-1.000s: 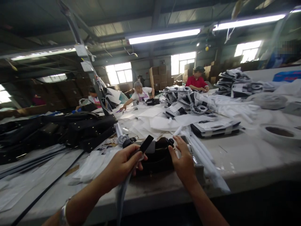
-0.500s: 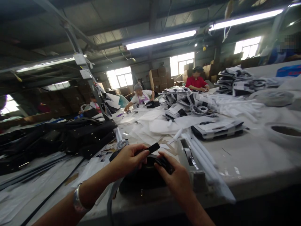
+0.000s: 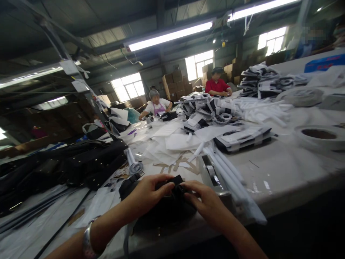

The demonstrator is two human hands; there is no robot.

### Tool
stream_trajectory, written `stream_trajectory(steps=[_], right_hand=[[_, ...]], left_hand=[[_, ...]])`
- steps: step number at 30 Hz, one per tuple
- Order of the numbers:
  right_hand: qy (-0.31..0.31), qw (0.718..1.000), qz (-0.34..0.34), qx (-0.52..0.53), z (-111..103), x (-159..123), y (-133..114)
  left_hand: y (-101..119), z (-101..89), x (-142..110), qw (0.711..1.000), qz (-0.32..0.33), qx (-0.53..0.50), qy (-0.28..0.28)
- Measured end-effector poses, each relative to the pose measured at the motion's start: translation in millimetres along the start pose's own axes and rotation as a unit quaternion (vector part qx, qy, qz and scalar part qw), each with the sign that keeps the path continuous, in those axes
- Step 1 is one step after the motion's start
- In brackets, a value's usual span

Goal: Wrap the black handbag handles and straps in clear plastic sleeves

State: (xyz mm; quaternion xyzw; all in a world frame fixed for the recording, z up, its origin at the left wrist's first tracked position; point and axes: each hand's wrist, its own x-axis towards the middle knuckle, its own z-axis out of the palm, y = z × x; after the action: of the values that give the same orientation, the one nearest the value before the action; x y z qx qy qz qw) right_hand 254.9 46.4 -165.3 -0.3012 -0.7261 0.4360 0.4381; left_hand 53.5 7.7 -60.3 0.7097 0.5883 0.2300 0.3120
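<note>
A black bag (image 3: 164, 217) lies at the table's near edge, low in the middle of the view. Above it, my left hand (image 3: 153, 192) pinches a flat black strap (image 3: 177, 179) between thumb and fingers, and the strap's square end sticks up past the fingertips. My right hand (image 3: 206, 198) is closed on a dark part of the strap just to the right, with the fingertips of both hands almost meeting. Dark material and the fingers hide exactly how the strap pieces lie between them.
A tape dispenser (image 3: 210, 172) and long white foam tubes (image 3: 229, 180) lie right of the bag. Several black bags (image 3: 81, 162) are heaped at left. Wrapped bundles (image 3: 242, 138), a large tape roll (image 3: 320, 136) and paper sheets spread beyond. Two co-workers (image 3: 217, 86) sit across the table.
My right hand has come up and closer to the left hand, so the strap end now sits between both sets of fingertips. The whole view has shifted slightly.
</note>
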Motion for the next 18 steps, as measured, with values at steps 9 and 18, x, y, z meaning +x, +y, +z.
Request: stream_trajectory(steps=[9, 18], right_hand=[[-0.016, 0.996, -0.057, 0.068, 8, 6, 8], [0.092, 0.995, -0.043, 0.024, 47, -13, -4]], left_hand=[[-2, -1.4, 7, 0.999, -0.021, 0.024, -0.008], [13, -26.2, -12, 0.983, -0.017, 0.180, -0.035]])
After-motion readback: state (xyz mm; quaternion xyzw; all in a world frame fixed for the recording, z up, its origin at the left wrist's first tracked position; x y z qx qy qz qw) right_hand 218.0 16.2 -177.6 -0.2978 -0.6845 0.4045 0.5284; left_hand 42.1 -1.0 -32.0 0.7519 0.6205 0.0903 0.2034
